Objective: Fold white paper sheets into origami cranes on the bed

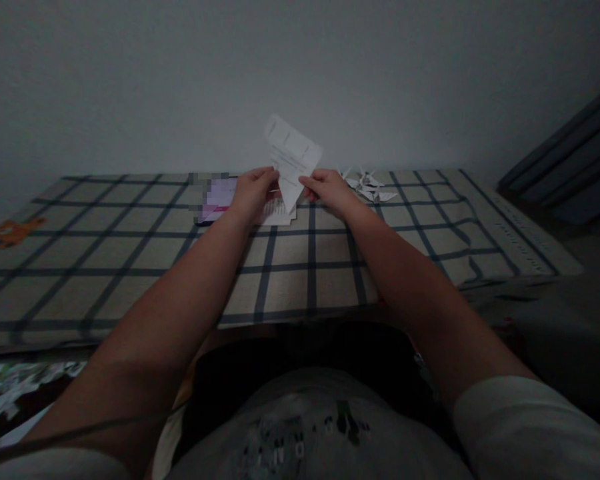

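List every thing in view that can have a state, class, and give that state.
Paper sheet: held up, lower end tapering to a point
Left hand: pinching the sheet's left side
Right hand: pinching its right side
Screen device: lit, partly hidden
Printed papers: lying on the cloth
Folded paper pieces: clustered on the cloth
Checked cloth: spread, wrinkled toward its right end

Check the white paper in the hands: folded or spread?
Partly folded, it seems: the white paper is broad at the top but tapers to a point at the bottom.
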Action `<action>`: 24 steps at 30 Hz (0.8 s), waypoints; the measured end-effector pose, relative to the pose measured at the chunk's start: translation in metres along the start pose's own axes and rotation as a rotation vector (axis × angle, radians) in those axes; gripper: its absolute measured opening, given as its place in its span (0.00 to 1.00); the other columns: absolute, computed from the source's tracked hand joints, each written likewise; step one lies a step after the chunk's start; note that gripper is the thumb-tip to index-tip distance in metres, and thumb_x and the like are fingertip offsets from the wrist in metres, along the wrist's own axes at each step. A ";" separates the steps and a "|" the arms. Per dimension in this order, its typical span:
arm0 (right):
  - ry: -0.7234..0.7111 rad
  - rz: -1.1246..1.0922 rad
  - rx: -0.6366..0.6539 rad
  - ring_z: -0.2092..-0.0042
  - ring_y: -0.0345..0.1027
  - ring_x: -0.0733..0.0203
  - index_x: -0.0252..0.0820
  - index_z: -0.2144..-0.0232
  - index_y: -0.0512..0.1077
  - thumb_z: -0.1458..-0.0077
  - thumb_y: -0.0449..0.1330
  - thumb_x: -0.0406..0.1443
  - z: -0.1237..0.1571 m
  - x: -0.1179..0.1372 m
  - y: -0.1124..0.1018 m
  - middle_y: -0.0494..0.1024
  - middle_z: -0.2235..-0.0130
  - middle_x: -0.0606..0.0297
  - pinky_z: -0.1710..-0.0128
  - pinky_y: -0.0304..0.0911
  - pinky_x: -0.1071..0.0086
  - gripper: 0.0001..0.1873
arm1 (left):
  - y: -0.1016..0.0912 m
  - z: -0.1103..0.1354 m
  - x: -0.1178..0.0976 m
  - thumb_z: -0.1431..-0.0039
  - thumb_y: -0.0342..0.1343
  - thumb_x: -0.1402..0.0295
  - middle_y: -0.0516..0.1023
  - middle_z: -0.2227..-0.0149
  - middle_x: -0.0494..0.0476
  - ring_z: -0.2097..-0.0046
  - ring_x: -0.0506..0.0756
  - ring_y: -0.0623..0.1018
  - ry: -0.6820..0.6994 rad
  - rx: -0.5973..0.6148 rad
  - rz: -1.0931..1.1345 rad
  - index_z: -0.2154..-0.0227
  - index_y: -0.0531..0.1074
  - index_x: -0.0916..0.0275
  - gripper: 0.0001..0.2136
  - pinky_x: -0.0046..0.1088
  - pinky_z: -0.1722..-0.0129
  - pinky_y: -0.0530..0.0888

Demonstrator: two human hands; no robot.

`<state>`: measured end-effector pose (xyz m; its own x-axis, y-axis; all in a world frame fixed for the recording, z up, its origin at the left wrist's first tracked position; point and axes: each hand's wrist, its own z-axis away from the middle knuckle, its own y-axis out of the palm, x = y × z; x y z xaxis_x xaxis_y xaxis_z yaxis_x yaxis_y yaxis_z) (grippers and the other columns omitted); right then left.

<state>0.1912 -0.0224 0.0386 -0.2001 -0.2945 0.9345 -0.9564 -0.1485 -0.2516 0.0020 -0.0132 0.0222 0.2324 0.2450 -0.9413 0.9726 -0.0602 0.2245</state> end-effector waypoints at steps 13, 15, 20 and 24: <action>0.035 -0.133 0.061 0.76 0.65 0.73 0.39 0.73 0.72 0.33 0.63 0.43 -0.005 -0.011 0.004 0.76 0.74 0.68 0.75 0.62 0.79 0.19 | -0.002 -0.005 0.006 0.47 0.66 0.66 0.84 0.63 0.57 0.58 0.55 0.84 0.069 -0.085 -0.044 0.64 0.79 0.64 0.09 0.31 0.54 0.80; 0.041 -0.154 0.052 0.76 0.65 0.72 0.39 0.72 0.72 0.34 0.63 0.45 -0.006 -0.011 0.004 0.76 0.74 0.68 0.75 0.62 0.79 0.19 | -0.002 -0.006 0.006 0.47 0.66 0.66 0.84 0.64 0.57 0.59 0.54 0.84 0.077 -0.114 -0.039 0.64 0.79 0.64 0.09 0.30 0.56 0.80; 0.058 -0.154 -0.026 0.75 0.66 0.73 0.39 0.71 0.72 0.32 0.62 0.42 -0.009 -0.011 0.001 0.76 0.73 0.69 0.75 0.62 0.80 0.16 | -0.003 -0.009 0.007 0.47 0.66 0.66 0.84 0.64 0.57 0.61 0.53 0.83 0.069 -0.154 -0.057 0.65 0.79 0.63 0.09 0.29 0.58 0.80; 0.044 -0.165 -0.039 0.72 0.69 0.72 0.39 0.71 0.72 0.33 0.62 0.39 -0.011 -0.013 0.000 0.77 0.71 0.68 0.73 0.63 0.80 0.14 | -0.001 -0.005 0.004 0.48 0.67 0.65 0.83 0.64 0.56 0.61 0.53 0.83 0.050 -0.144 -0.049 0.66 0.77 0.62 0.09 0.31 0.57 0.79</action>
<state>0.1915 -0.0076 0.0291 -0.0481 -0.2269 0.9727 -0.9843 -0.1547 -0.0848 0.0015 -0.0077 0.0198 0.1806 0.2926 -0.9390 0.9722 0.0916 0.2155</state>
